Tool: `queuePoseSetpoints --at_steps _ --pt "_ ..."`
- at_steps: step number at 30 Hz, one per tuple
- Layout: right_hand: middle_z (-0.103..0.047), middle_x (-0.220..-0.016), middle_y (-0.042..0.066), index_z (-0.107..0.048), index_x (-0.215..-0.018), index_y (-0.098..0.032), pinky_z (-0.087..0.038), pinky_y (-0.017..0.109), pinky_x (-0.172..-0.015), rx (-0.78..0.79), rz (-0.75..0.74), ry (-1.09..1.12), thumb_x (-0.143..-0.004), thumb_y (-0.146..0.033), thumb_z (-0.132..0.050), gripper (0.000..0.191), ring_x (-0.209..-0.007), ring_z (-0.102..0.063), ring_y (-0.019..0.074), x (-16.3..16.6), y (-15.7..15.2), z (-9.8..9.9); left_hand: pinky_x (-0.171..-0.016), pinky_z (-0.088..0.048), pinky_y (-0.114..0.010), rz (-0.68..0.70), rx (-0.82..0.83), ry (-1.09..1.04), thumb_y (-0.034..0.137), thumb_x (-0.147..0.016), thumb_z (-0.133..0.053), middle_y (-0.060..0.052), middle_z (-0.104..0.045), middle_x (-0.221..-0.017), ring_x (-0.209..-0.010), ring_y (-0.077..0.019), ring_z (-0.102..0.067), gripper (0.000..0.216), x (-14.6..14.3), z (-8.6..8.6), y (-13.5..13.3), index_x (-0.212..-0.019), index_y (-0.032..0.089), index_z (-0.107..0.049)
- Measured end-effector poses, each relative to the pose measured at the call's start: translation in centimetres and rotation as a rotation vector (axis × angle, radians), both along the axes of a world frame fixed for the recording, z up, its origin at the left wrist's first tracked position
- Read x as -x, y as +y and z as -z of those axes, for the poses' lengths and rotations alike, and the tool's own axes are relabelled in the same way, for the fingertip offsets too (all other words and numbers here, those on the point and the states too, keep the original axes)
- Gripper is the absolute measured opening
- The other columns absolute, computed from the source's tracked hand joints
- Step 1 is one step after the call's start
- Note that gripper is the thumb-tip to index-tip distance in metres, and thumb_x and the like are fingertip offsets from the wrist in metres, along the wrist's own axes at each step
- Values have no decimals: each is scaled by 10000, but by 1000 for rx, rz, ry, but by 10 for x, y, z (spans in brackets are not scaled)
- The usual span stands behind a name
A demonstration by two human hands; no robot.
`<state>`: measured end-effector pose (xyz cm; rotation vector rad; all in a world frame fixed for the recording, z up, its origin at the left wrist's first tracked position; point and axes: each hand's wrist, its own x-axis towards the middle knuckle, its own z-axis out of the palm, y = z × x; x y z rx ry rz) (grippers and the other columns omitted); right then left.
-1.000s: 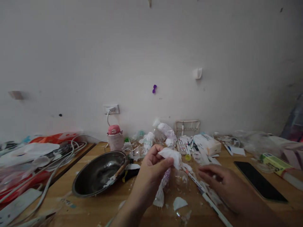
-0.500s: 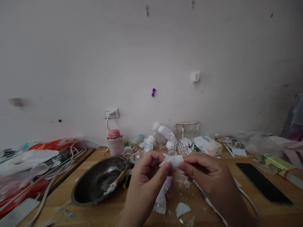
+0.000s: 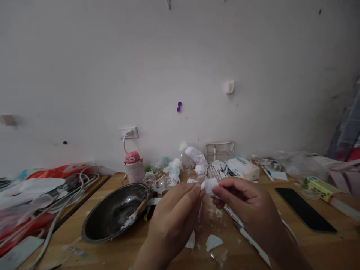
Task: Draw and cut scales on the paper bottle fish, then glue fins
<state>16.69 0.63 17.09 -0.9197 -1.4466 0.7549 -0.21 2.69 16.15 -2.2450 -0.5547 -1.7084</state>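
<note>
Dim, even indoor light with no visible source; shadows soft and faint. Pale plaster wall [image 3: 197, 56] greyish, darkening toward corners. Wide-angle bending at edges. Both hands slightly motion-blurred; fine clutter on wooden counter [image 3: 281, 240] soft.

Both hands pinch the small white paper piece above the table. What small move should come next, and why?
Probably pull the hands gently apart to tear or open the white paper piece. The left hand and right hand each pinch one end of it, fingertips nearly meeting, and white scraps lie on the wooden table below.
</note>
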Motion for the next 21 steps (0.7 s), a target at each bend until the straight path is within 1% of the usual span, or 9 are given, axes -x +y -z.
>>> queuePoseSetpoints --at_steps 1,2,4,7,9,11,14,17,21 --pt "-666 -611 -10 -706 -725 -198 -500 161 -548 -9 -3 -12 -802 -326 -663 155 -573 -621 96 -2 -1 0 -715 -568 -218 30 47 -13 15 -795 -618 -71 -767 -866 -767 -145 -705 229 1 -2 -2 -962 153 -694" --pt "-658 -611 -11 -703 -724 -196 -491 164 -544 -20 -1 -29 -810 -324 -656 161 -571 -609 95 -3 -2 -1 -681 -564 -209 70 135 -37 25 -787 -631 -50 -766 -815 -714 -138 -702 206 2 -4 -4 -915 166 -709" --pt "-635 -599 -13 -692 -708 -189 -467 173 -524 -38 3 -85 -818 -320 -644 178 -563 -584 96 -5 -4 -3 -589 -542 -197 168 400 -115 74 -789 -646 -11 -744 -674 -593 -125 -674 149 6 -10 -8 -768 197 -728" --pt "-622 -590 -11 -680 -682 -184 -443 191 -511 -63 10 -190 -823 -312 -630 198 -556 -562 101 -6 -6 -6 -500 -495 -213 321 843 -241 207 -785 -681 -11 -688 -540 -514 -134 -617 204 11 -15 -9 -585 211 -716" --pt "-633 -602 -8 -688 -694 -186 -441 205 -517 -86 30 -234 -823 -314 -629 191 -565 -567 109 -6 -6 -6 -484 -470 -217 408 1032 -290 265 -748 -716 -24 -668 -521 -509 -135 -584 211 13 -17 -5 -545 205 -715" --pt "-651 -626 -2 -701 -726 -189 -448 215 -525 -92 48 -263 -823 -320 -627 179 -579 -580 118 -6 -4 -5 -490 -458 -220 471 1142 -316 272 -707 -744 -28 -654 -522 -509 -128 -558 185 13 -17 0 -540 198 -716" --pt "-668 -651 6 -714 -759 -192 -456 222 -536 -88 65 -305 -827 -328 -622 178 -605 -596 127 -7 -1 -2 -493 -445 -218 531 1245 -360 240 -643 -779 -20 -638 -536 -509 -115 -537 126 10 -17 7 -560 184 -703" --pt "-672 -658 10 -719 -773 -192 -462 226 -544 -97 75 -320 -828 -330 -620 179 -613 -604 130 -7 3 0 -509 -438 -202 564 1304 -395 221 -609 -799 2 -620 -559 -523 -96 -529 143 6 -16 10 -587 171 -667" --pt "-661 -652 12 -706 -753 -183 -479 236 -565 -61 62 -312 -836 -336 -609 199 -613 -602 133 -5 6 1 -537 -452 -198 598 1343 -408 237 -621 -796 14 -610 -581 -543 -88 -545 182 3 -15 11 -611 155 -634"
